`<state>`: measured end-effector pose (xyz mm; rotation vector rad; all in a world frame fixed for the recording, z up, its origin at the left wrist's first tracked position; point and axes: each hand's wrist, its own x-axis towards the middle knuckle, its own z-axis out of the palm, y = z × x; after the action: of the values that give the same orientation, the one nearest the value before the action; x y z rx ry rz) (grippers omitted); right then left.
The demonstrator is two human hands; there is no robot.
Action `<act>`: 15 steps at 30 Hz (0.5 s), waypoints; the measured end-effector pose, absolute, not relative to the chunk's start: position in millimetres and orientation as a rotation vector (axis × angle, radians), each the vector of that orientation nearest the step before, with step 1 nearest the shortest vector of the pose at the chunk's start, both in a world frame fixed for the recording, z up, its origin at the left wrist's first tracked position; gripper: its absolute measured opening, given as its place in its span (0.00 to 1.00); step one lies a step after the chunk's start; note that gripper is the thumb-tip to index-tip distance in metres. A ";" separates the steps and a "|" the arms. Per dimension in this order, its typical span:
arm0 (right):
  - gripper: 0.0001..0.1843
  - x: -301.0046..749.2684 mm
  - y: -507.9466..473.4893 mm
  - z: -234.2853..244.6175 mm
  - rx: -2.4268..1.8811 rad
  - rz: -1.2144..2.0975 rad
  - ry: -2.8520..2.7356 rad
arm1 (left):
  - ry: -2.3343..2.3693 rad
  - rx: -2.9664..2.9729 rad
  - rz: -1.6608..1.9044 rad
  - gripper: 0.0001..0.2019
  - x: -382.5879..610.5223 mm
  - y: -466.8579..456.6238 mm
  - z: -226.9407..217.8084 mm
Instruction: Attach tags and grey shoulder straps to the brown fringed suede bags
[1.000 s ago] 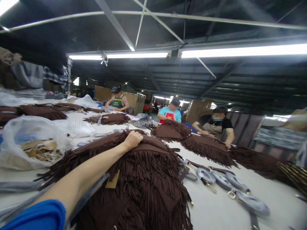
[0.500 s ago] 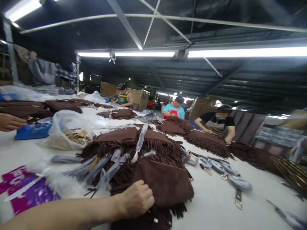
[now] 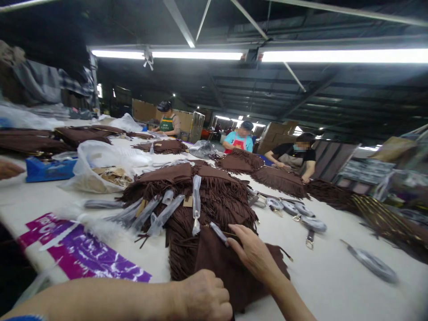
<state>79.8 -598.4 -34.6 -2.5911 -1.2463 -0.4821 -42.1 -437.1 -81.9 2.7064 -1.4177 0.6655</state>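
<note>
A brown suede fringed bag point(image 3: 234, 272) lies at the near edge of the white table point(image 3: 334, 276), in front of a pile of similar fringed bags point(image 3: 203, 191). My left hand point(image 3: 204, 298) is a closed fist on the bag's near left corner. My right hand point(image 3: 254, 255) rests on top of the bag with its fingers together, pinching the end of a small plastic-wrapped strap point(image 3: 219, 232) at the bag's upper edge. Several more wrapped straps point(image 3: 160, 214) lie across the pile.
A purple printed bag point(image 3: 83, 254) lies at the near left, a plastic bag of tags point(image 3: 100, 171) and a blue box point(image 3: 48, 169) beyond it. Coiled wrapped straps point(image 3: 301, 216) lie to the right. Three people point(image 3: 240, 140) work along the far side; another person's hand point(image 3: 8, 169) is at far left.
My right hand has come into view and settled on the bag's top edge. My left hand has slid back to the bag's near corner, and the view has dropped slightly.
</note>
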 end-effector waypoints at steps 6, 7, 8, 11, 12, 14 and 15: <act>0.02 85.3 -555.8 -52.0 -2.724 -0.571 -1.329 | -0.518 2.718 0.620 0.13 -15.7 -385.0 -36.4; 0.04 84.6 -558.2 -50.4 -2.739 -0.612 -1.322 | -0.446 2.740 0.583 0.14 -8.2 -376.1 -32.3; 0.06 82.9 -561.4 -46.3 -2.750 -0.656 -1.318 | -0.419 2.764 0.513 0.13 -0.8 -369.7 -30.1; 0.08 74.7 -571.6 -22.0 -2.780 -0.779 -1.346 | -0.497 2.770 0.307 0.06 17.4 -367.8 -27.9; 0.09 72.4 -576.0 -11.4 -2.789 -0.813 -1.364 | -0.522 2.759 0.297 0.05 21.4 -371.5 -25.7; 0.10 70.5 -591.9 9.9 -2.808 -0.872 -1.385 | -0.581 2.760 0.363 0.04 26.5 -379.0 -15.9; 0.10 71.0 -605.8 19.2 -2.819 -0.896 -1.383 | -0.615 2.770 0.426 0.05 28.2 -380.6 -8.7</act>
<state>71.0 -605.8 19.2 -2.8194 -1.3831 -0.8963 28.2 -380.6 -8.7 2.7699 -0.6151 0.4256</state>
